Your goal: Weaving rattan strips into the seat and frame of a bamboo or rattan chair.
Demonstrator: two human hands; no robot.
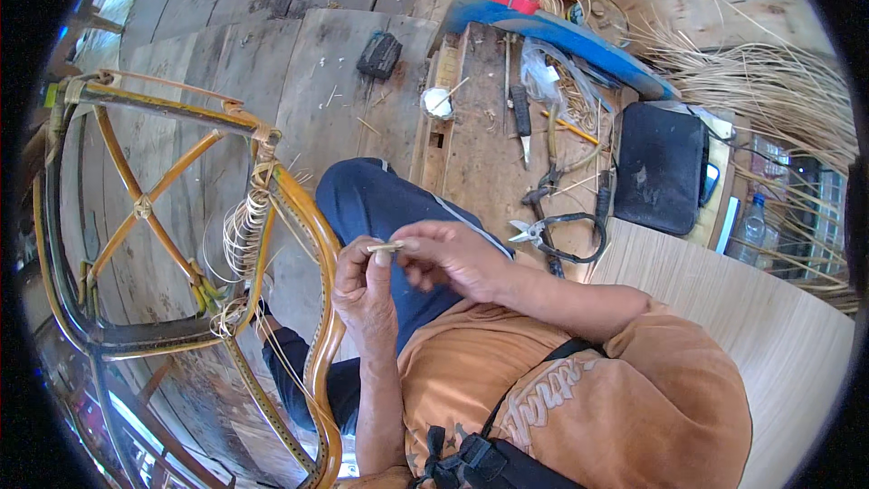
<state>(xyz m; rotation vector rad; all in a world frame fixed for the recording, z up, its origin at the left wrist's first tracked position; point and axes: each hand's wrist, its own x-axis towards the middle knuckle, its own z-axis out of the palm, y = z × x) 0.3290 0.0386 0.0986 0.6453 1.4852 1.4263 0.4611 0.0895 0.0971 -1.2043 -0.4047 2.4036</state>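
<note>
Before my chest, my left hand (362,294) pinches a short pale stick-like piece (386,246) between thumb and fingertip. My right hand (457,258) meets it from the right, its thumb and fingers closed at the piece's other end. What the piece is made of is too small to tell. Left of my hands stands a rattan chair frame (319,226), its curved rail lined with small holes. A crossed brace (142,207) fills one side of the frame, bound at the middle. Thin cane strip is wound in a loose coil (246,226) near the frame's corner.
On the wooden bench (480,163) lie a black-handled knife (520,113), a pencil (572,126) and shears (534,232). A black pouch (661,167) and a plastic bottle (751,228) are at right. Cane strips (760,81) pile up behind. A dark block (379,55) sits on the floorboards.
</note>
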